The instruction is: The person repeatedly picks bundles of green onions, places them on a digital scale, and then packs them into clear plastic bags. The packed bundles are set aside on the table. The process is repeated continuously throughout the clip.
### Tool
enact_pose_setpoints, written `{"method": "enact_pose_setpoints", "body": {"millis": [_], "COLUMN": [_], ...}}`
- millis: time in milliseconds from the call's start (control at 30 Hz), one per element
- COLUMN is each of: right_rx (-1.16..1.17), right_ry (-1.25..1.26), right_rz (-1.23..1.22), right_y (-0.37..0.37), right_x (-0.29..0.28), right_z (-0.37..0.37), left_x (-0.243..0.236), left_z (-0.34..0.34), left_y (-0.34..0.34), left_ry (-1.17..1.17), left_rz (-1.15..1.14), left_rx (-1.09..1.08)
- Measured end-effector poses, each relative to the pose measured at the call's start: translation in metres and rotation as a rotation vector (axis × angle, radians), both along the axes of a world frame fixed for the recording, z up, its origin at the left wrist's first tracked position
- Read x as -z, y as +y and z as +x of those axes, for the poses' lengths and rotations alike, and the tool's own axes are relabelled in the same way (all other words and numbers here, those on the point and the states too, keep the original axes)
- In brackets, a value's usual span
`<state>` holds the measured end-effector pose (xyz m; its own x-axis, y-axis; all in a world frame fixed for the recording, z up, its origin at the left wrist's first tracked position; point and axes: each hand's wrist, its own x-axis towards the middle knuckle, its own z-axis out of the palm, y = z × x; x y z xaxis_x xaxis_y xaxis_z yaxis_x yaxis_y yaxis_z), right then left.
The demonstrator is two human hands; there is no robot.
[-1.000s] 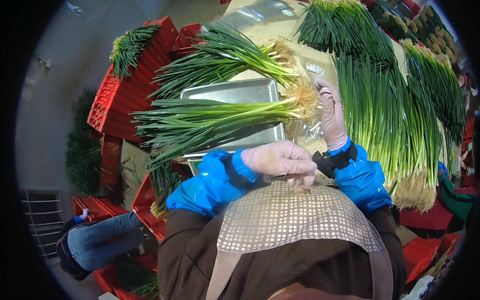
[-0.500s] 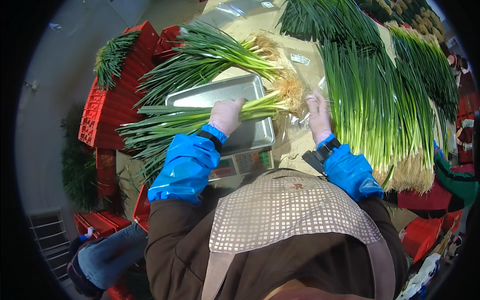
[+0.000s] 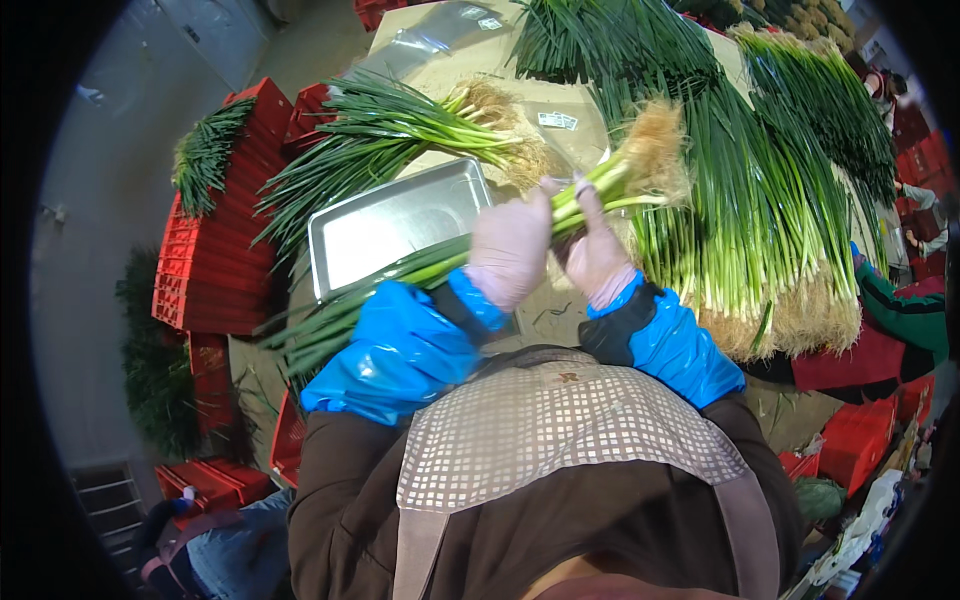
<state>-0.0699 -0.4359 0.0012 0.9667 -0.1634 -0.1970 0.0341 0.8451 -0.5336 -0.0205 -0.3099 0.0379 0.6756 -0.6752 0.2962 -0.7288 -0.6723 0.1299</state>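
A bunch of green onions [image 3: 618,180] is lifted off the metal tray, roots pointing up to the right and leaves trailing to the lower left. My left hand [image 3: 508,250], in a pale glove, is closed around its stalks. Gloved too, my right hand [image 3: 597,250] grips the same bunch nearer the roots, thumb pressed along the stalks. Left of my hands lies the shallow metal tray [image 3: 385,222], with nothing on the visible part of its surface. Beyond the tray, another pile of green onions [image 3: 425,130] rests on the table.
Long rows of green onions [image 3: 740,200] cover the table's right side. Clear plastic bags [image 3: 425,45] lie at the back. Stacked red crates [image 3: 225,250] stand at the left. One person's jeans [image 3: 240,550] show at lower left, another's green sleeve [image 3: 905,310] at right.
My left hand has carried the green onions right and up off the tray, tilting their roots upward. My right hand, earlier apart from them near the plastic bag, has closed on the bunch.
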Motion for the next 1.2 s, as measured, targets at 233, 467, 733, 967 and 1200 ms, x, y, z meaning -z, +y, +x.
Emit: {"method": "enact_pose_setpoints", "body": {"millis": [233,467,733,967,1200], "right_rx": [0.282,0.385,0.209,0.038,-0.399], "right_ry": [-0.124,-0.245,0.129,0.445,0.590], "right_rz": [-0.033,-0.667,-1.136,-1.236,-1.200], "right_y": [-0.095,-0.265,-0.292,-0.249,-0.220], "right_x": [-0.029,-0.158,-0.281,-0.227,-0.094], "right_z": [-0.074,-0.261,-0.335,-0.307,-0.246], "left_x": [-0.042,0.047,0.201,0.195,0.216], "left_z": [-0.066,-0.032,-0.082,-0.085,-0.070], "left_y": [-0.039,-0.015,-0.064,-0.066,-0.073], "left_ry": [0.422,0.645,0.460,0.373,0.477], "left_rz": [0.052,-0.274,0.094,0.105,0.057], "left_rx": [0.295,0.176,0.242,0.113,0.120]}}
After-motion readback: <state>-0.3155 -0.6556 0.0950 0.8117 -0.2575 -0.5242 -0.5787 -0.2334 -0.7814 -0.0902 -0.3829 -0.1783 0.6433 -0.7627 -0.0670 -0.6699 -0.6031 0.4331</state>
